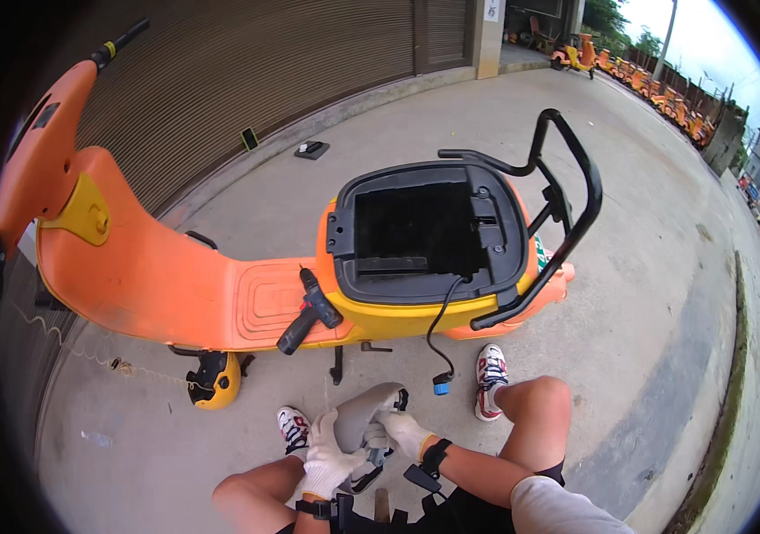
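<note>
Between my knees I hold a grey, padded piece with dark edges that looks like a scooter seat (364, 413). My left hand (330, 456), in a white work glove, grips its left side with the thumb over the front. On the right side, my gloved right hand (405, 433) is closed on its grey covering, with some fingers hidden. Just beyond stands an orange and yellow scooter (175, 298) with its black-rimmed seat compartment (411, 227) uncovered. A cordless drill (311, 313) rests on its footboard edge.
A black cable with a blue connector (440, 386) hangs from the compartment. A yellow helmet (220, 384) lies by the scooter, with a coiled cord running leftward. A black rear rack (580, 169) juts out at right. A phone (249, 139) leans near the shutter (264, 71).
</note>
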`<state>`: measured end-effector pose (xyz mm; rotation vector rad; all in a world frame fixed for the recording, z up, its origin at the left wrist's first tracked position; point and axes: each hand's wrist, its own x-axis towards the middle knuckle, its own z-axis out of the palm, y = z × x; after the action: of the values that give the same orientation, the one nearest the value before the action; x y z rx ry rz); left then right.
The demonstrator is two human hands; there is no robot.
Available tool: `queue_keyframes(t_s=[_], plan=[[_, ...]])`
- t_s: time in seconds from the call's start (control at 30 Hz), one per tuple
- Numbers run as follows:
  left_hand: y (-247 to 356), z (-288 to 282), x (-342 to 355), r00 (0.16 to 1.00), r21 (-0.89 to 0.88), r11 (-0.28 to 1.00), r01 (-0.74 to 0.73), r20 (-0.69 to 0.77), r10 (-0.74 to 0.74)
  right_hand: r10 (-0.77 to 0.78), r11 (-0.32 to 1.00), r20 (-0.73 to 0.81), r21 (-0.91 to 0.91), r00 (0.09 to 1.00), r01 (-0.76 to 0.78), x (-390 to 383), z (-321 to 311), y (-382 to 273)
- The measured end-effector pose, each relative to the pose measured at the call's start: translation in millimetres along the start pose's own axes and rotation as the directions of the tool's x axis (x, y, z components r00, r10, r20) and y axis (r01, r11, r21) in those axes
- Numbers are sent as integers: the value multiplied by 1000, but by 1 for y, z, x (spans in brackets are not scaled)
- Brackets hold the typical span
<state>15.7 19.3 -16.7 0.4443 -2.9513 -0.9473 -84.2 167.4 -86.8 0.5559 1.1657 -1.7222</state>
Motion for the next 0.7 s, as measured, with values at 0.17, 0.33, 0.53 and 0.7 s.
queue_keyframes(t_s=[0.17,0.33,0.53,0.7], plan=[[-21,2,-5,993,-51,992,117,-14,-118,-147,896,73,-413,986,164,16,0,8],[12,-9,-2,996,35,996,-85,-34,86,-214,889,-3,-416,977,193,-8,-13,-11],[-3,-9,-1,999,-67,997,-36,15,37,-255,868,19,-436,967,237,-11,-15,-8],[-9,-5,0,998,34,997,-64,-3,64,-159,905,117,-379,980,192,-24,-17,-20]])
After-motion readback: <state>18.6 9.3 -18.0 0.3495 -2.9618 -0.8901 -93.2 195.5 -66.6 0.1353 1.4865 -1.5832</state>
